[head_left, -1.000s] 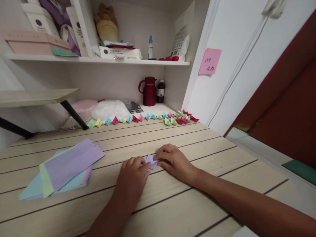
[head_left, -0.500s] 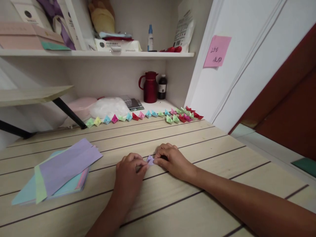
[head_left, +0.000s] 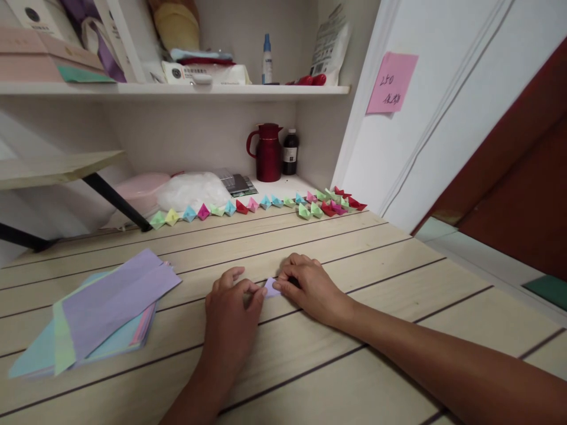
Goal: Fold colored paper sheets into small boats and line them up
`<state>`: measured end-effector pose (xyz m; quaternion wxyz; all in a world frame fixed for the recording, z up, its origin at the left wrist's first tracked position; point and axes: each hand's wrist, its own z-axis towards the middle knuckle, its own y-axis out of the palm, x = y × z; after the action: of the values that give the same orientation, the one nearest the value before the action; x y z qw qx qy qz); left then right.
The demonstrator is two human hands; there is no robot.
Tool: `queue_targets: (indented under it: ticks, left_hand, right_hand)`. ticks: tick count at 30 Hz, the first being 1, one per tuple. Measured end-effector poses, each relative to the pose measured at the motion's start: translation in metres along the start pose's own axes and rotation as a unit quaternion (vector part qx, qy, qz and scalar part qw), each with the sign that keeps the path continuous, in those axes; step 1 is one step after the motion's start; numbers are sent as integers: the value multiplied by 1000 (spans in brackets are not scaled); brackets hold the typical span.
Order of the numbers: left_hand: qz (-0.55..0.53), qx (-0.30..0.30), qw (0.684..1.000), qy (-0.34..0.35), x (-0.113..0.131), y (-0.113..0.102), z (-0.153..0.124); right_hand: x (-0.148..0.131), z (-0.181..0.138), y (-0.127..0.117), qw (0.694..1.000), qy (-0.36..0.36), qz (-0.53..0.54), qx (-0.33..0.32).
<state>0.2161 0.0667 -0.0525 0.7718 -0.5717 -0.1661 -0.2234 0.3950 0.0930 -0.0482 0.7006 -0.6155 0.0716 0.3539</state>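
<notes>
A small piece of folded purple paper (head_left: pixel 271 288) lies between my hands over the wooden tabletop (head_left: pixel 310 366). My left hand (head_left: pixel 233 301) pinches its left corner between thumb and index finger, the other fingers bent loosely. At the paper's right side, my right hand (head_left: pixel 308 286) grips the edge with thumb and fingers, covering part of it. The piece now shows a roughly triangular, flat face. Left of my hands rests a stack of coloured paper sheets (head_left: pixel 113 301), purple on top, with green, blue and pink beneath.
Small folded paper boats (head_left: pixel 241 206) in several colours line the table's back edge, bunched at the right (head_left: pixel 330 206). Behind them stand a red thermos jug (head_left: pixel 268 153) and a dark bottle (head_left: pixel 290 153). A raised wooden stand (head_left: pixel 57 168) with black legs is at left.
The purple paper has gone from a peaked, opened shape to a flatter triangle. My left index finger and thumb have shifted slightly at its corner. The view has moved a little.
</notes>
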Motion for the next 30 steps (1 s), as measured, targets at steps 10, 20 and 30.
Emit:
queue_targets:
  ticks: [10, 20, 30]
  left_hand:
    - [103, -3, 994, 27, 8, 2, -1]
    - [165, -23, 984, 57, 10, -1, -3]
    - [124, 4, 985, 117, 0, -4, -6]
  right_hand:
    - [-2, 0, 1, 1000, 6, -22, 7]
    - [3, -4, -1, 999, -41, -1, 31]
    - [5, -9, 5, 988, -121, -98, 21]
